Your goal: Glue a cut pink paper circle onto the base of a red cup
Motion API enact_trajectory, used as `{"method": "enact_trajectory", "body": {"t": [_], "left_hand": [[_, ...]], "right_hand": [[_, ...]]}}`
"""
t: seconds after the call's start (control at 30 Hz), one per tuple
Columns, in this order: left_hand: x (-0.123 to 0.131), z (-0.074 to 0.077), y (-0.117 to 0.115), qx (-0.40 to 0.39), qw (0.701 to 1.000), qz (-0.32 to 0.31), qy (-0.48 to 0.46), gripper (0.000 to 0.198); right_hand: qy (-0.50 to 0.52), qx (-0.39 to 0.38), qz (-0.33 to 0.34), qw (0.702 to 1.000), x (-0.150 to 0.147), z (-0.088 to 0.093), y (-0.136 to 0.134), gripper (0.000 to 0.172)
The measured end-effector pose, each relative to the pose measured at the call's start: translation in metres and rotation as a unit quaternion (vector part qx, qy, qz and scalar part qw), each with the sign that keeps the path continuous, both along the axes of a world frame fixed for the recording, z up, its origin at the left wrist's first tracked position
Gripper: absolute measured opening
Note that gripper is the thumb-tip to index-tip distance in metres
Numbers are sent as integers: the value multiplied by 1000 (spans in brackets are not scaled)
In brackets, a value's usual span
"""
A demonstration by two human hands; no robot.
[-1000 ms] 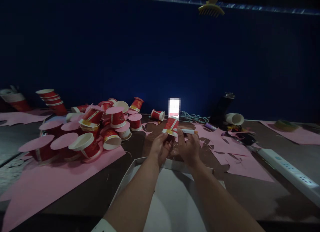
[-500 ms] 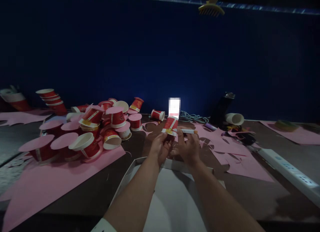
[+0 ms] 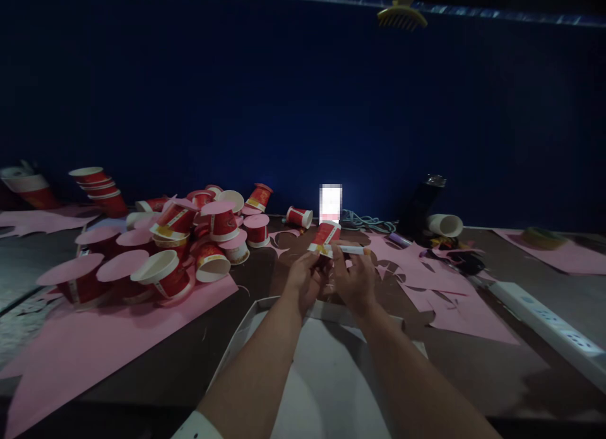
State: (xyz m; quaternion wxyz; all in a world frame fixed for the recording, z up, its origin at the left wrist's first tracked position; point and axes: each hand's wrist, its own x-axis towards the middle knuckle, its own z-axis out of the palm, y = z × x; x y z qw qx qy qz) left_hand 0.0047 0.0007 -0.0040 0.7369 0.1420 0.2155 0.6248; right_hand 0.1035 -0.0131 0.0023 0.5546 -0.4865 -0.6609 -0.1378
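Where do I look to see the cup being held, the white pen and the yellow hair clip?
Held cup (image 3: 326, 233), head view: on its red side.
White pen (image 3: 353, 250), head view: on its white barrel.
Yellow hair clip (image 3: 402, 13), head view: on its curved body, above the teeth.

Table (image 3: 189, 357): dark brown. Directly on it: pink sheet (image 3: 95, 363), left; white tray (image 3: 326, 388), front centre; pink scraps (image 3: 440, 278), right; power strip (image 3: 540, 316) (sockets facing up), far right; loose cord (image 3: 372, 223) and tipped red cup (image 3: 296, 217), rear.
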Motion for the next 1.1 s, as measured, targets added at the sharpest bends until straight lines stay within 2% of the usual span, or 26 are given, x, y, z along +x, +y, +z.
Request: {"method": "enact_trajectory", "body": {"t": [0.33, 0.57, 1.1], "left_hand": [[-4, 1, 1, -19, 999, 5, -30, 10], [-5, 1, 0, -22, 999, 4, -26, 8], [-3, -1, 2, -4, 1000, -6, -11, 11]], "right_hand": [[25, -7, -13, 1000, 1, 0, 1, 20], [55, 25, -3, 998, 3, 4, -1, 17], [36, 5, 10, 999, 2, 4, 0, 21]]}}
